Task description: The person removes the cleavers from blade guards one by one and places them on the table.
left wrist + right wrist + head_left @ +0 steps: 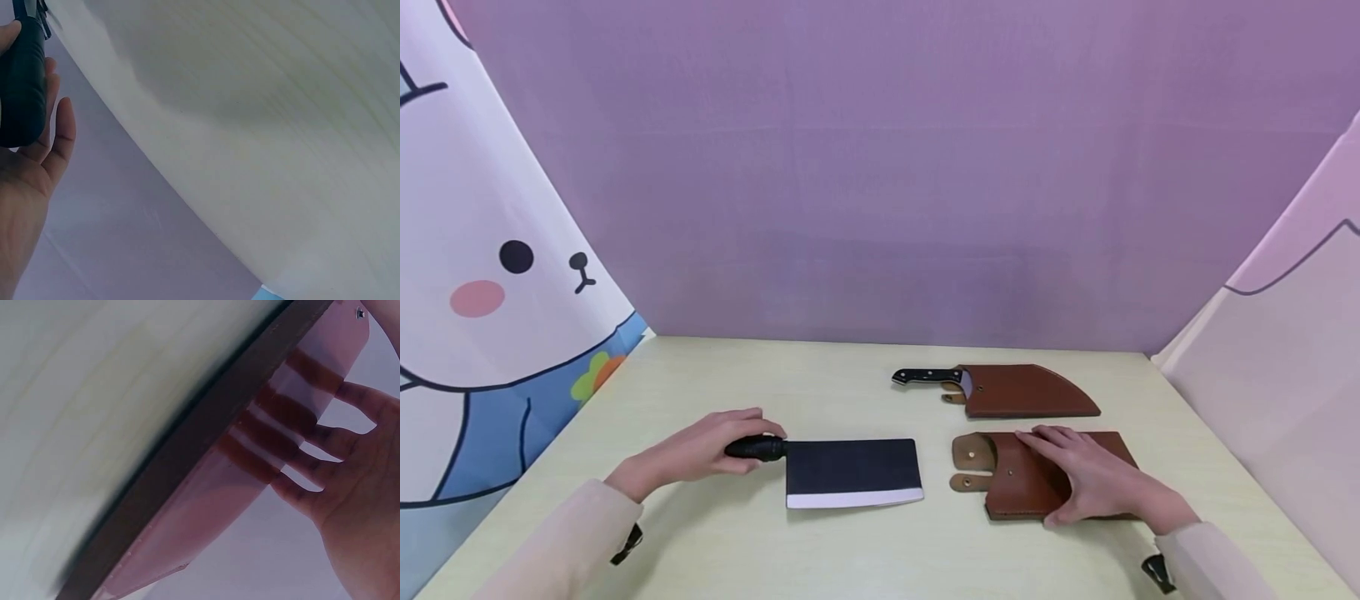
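Observation:
A cleaver (853, 468) with a broad dark blade and pale cutting edge lies on the table, left of the middle. Its black handle (24, 87) is held by my left hand (722, 443), thumb on one side and fingers on the other. On the right, a brown leather knife sheath (1021, 492) lies flat, its snap straps pointing left. My right hand (1097, 475) rests on this sheath with fingers spread; in the right wrist view its fingertips (294, 487) touch the smooth leather. The thumb reaches the sheath's near edge in the head view.
Behind the sheath lies a second knife with a black riveted handle (928, 377), its blade mostly inside a curved brown sheath (1030, 392). A purple backdrop (880, 183) rises at the table's far edge. Printed cloths (512, 333) hang at both sides.

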{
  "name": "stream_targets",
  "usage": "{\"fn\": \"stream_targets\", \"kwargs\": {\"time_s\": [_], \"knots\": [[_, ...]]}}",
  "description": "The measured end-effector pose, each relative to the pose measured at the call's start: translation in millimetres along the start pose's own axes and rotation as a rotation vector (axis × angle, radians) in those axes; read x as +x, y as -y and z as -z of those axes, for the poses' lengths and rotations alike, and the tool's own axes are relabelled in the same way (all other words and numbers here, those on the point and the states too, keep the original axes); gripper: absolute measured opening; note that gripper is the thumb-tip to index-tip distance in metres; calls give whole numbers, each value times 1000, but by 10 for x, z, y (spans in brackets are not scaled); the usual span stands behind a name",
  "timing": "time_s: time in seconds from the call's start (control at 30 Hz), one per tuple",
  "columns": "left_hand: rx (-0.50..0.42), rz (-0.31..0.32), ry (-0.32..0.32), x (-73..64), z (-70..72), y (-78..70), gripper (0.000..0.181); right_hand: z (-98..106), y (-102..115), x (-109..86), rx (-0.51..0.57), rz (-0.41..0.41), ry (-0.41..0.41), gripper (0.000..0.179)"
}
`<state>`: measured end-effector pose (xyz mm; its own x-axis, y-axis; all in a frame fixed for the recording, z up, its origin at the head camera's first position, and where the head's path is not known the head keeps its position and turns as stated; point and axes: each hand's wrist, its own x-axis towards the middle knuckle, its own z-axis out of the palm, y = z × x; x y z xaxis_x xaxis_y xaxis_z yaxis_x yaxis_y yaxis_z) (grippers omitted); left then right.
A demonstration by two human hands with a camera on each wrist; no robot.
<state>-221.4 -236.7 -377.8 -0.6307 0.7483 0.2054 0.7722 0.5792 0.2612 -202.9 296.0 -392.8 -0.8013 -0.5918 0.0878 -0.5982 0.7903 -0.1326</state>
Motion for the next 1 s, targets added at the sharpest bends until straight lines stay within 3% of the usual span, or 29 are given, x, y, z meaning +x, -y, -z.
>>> {"fn": "stream_targets", "kwargs": {"time_s": [0.23,0.4,1.0], "knots": [[13,11,23,-14,-7,66,39,-16,-19,-2,7,4,0,105],[-3,54,62,-17,-4,86,39,-20,-23,-1,19,-1,10,105],[0,98,118,-36,-129,155,42,-9,-19,13,58,-10,53,105]]}}
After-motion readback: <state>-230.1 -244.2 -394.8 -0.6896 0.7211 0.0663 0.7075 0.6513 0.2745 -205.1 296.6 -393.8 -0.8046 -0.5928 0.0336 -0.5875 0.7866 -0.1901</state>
